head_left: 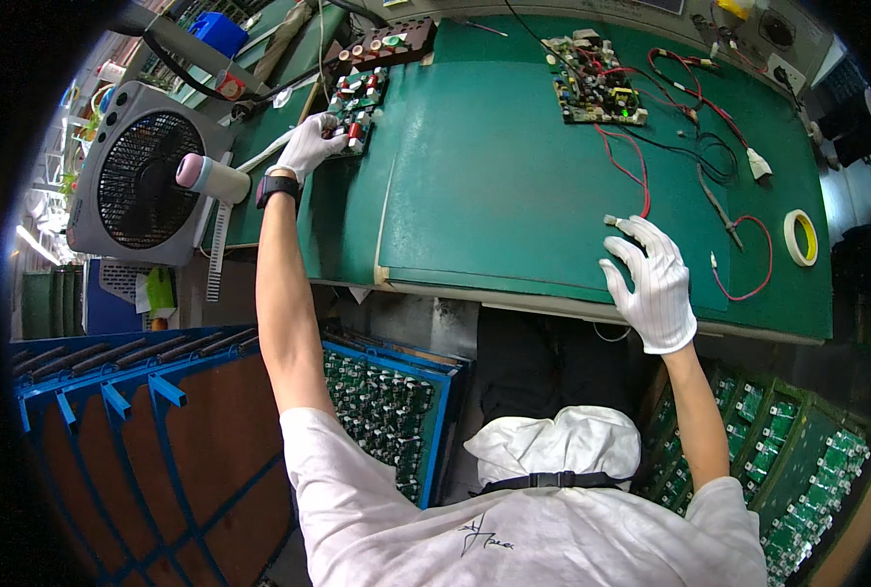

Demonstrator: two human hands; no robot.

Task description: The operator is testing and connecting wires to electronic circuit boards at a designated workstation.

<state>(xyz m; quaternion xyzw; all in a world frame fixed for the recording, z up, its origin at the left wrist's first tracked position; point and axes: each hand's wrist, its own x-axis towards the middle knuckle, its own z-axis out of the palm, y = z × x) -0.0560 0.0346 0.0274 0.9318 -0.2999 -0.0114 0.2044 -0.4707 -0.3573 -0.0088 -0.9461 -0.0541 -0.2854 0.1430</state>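
One white-gloved left hand (310,147) rests bent fingers at a green circuit board bearing a red cylinder (355,130); whether they pinch it, I cannot tell. The white-gloved right hand (654,289) curves its fingers loosely apart, a small pale connector on red wires (612,220) at their tips. Beyond them on the green worktop (484,186) lies a crowded, cabled circuit board (592,83); left of the left fingers, a cream pink-lidded bottle (222,183) fronts a grey box fan (147,171).

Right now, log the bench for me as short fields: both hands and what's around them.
Left: white-gloved left hand, at green circuit board with red cylindrical component
Right: white-gloved right hand, open, beside small pale plastic connector; contact unclear
Far side: densely populated circuit board, green light lit
Right side: ring-shaped white-and-yellow tape roll
Far left: square grey plastic fan
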